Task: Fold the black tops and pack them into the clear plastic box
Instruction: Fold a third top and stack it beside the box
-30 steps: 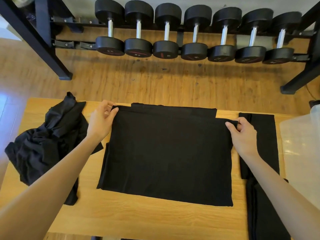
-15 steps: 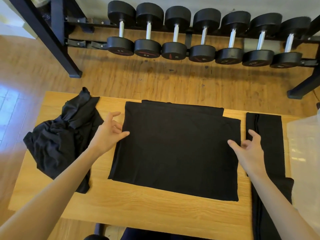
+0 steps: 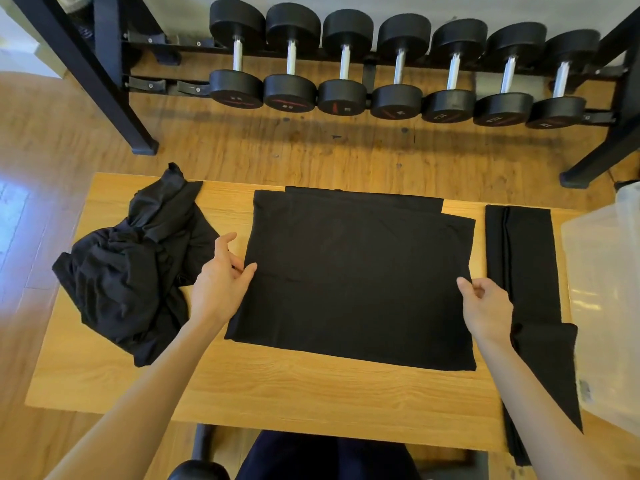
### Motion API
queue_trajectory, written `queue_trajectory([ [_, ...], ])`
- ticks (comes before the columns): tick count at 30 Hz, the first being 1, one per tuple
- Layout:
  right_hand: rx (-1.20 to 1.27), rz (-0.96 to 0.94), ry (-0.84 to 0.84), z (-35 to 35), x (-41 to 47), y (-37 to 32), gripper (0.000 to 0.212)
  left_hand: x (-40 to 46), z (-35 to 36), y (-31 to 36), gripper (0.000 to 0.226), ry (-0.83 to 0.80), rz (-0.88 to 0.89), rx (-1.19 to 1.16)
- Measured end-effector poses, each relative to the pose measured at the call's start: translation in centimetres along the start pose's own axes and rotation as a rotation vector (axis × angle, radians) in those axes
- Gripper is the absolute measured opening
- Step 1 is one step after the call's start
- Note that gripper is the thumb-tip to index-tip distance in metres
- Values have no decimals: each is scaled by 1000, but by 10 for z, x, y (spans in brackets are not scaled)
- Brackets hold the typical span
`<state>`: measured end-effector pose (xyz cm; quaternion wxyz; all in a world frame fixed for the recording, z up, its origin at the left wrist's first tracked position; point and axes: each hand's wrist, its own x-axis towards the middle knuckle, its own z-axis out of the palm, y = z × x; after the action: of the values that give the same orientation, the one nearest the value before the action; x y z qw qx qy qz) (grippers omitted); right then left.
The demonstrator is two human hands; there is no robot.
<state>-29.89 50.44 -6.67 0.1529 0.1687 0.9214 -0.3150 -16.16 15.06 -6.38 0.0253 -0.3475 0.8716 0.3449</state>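
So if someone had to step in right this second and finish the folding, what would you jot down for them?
Left hand: pinching the left edge of the half-folded top lying flat mid-table.
Right hand: fingers curled at that top's right edge, apparently pinching it.
Crumpled black tops: heaped at the table's left, unfolded.
Another black garment: folded long and narrow, right of the flat top, hanging over the near edge.
Clear plastic box: far right; nothing visibly packed.
Left: finish this fold, fold the heap, pack all.

A home gym: dumbbell rack [image 3: 398, 64] on wood-plank floor [image 3: 311, 150].
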Motion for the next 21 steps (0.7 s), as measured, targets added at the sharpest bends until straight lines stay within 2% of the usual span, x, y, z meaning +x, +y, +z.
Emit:
queue_trajectory([
  [6,-51,-63,100,1,-3,5,29,-6,4,-10,54,87,9,15],
  [10,26,-24,40,-6,-21,10,35,-26,1,-10,55,107,-39,-61],
  [16,35,36,-86,-14,-65,41,46,-66,1,-29,65,17,-107,-139],
  [21,-58,-58,-40,-11,-69,56,40,-79,2,-36,67,-28,-146,-101],
])
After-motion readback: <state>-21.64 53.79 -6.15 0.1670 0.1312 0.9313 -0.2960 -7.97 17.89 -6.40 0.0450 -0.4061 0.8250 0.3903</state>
